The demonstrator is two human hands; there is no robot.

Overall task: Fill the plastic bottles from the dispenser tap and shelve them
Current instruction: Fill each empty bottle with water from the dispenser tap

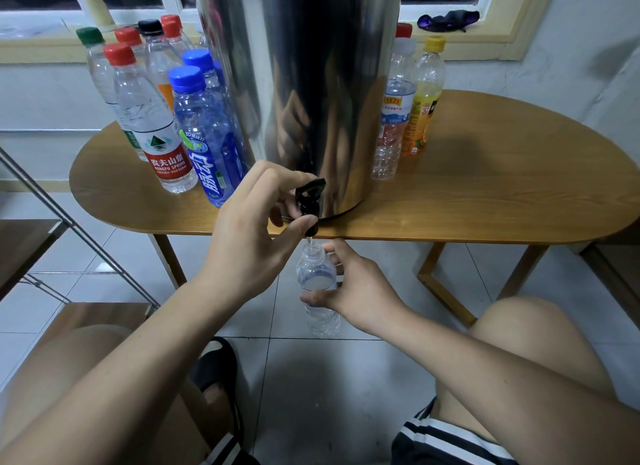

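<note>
A tall steel dispenser point(311, 83) stands on the wooden table point(485, 194), its black tap point(309, 201) overhanging the front edge. My left hand point(252, 229) grips the tap lever with curled fingers. Below the spout my right hand point(349, 284) holds a clear uncapped plastic bottle point(317, 274) upright by its middle, mouth right under the tap. A thin stream of water runs into it, and the water stands near the bottle's shoulder.
Several capped bottles point(162, 135) with red, blue, green and black caps stand left of the dispenser. Two more bottles point(408, 111) stand on its right. A metal-framed shelf point(52, 236) sits at the left. My knees and a black slipper point(214, 371) are below, over a tiled floor.
</note>
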